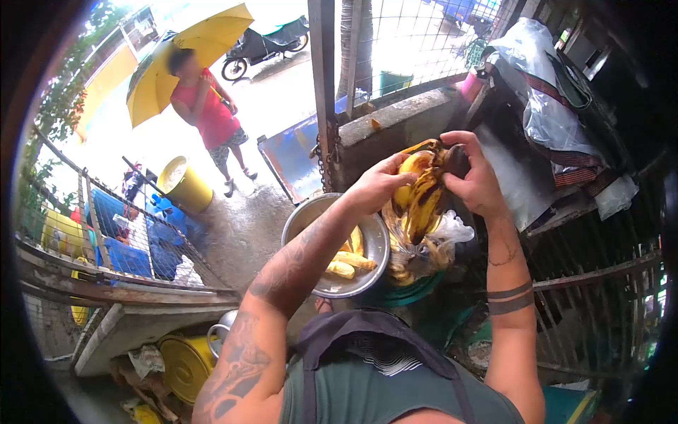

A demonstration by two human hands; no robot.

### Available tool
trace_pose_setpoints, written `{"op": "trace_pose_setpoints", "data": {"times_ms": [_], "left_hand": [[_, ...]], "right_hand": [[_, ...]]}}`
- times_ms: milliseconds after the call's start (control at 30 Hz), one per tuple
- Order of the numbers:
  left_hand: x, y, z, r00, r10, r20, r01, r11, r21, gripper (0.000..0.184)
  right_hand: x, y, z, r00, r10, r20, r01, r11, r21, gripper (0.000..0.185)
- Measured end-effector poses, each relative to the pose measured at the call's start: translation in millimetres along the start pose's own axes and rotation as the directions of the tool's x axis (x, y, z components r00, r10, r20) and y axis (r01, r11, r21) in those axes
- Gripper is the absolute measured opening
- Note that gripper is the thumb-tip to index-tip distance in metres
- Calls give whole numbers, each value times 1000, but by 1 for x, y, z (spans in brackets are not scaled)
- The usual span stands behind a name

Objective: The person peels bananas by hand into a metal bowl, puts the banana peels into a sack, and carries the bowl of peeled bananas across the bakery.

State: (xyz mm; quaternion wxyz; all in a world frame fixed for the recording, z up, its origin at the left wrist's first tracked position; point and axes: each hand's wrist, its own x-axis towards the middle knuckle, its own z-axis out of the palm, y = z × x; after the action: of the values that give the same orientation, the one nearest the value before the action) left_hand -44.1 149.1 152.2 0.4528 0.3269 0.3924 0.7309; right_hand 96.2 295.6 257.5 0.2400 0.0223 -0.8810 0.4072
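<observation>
A bunch of ripe bananas (426, 208), yellow with dark brown patches, hangs between my two hands. My left hand (381, 185) is closed on its left side, near the top. My right hand (474, 177) grips the dark stem end from the right, with the thumb against the skins. Below and to the left stands a metal basin (296, 220), and several peeled bananas (344, 269) lie in it. Directly under the bunch is a clear plastic bag (452, 232) with peels or more bananas inside; I cannot tell which. It sits over a green tub (417, 293).
A low concrete wall (399, 113) and a metal post (326, 85) stand ahead. A person (208, 113) under a yellow umbrella (212, 32) is outside, near a yellow bucket (185, 185). Plastic-covered things (530, 63) lie at right. A yellow lidded container (185, 367) is at lower left.
</observation>
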Motion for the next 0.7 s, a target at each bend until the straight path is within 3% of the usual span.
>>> {"op": "trace_pose_setpoints", "data": {"times_ms": [133,200,233,333,400,467,500,533,600,700], "left_hand": [[-14,8,11,971,133,-197,8,811,584,47],[-23,17,15,945,198,-259,85,617,782,42],[-23,12,11,929,259,-264,60,599,798,39],[-27,1,-2,824,565,-47,-106,235,966,40],[-37,9,2,786,615,66,-141,74,987,38],[-42,16,8,739,673,-14,-128,161,979,38],[-42,21,7,817,554,-162,-141,464,875,40],[-46,26,7,871,435,-227,-74,574,815,40],[-46,15,-5,913,271,-305,-105,878,466,37],[-60,6,-11,918,29,-396,-41,999,-23,34]], "right_hand": [[-5,15,18,995,38,93,-27,992,-121,48],[-5,27,29,989,66,129,-49,990,-130,47],[-5,29,32,993,-12,120,34,982,-185,44],[0,27,45,996,37,78,-27,992,-125,39],[3,33,56,998,43,41,-33,975,-219,30],[5,37,62,994,59,93,-24,941,-339,27],[3,42,77,993,110,43,-99,972,-214,22],[1,47,79,986,162,46,-153,976,-155,21],[-3,44,75,959,280,50,-278,959,-49,19],[-9,49,73,933,358,37,-360,927,104,11]]}}
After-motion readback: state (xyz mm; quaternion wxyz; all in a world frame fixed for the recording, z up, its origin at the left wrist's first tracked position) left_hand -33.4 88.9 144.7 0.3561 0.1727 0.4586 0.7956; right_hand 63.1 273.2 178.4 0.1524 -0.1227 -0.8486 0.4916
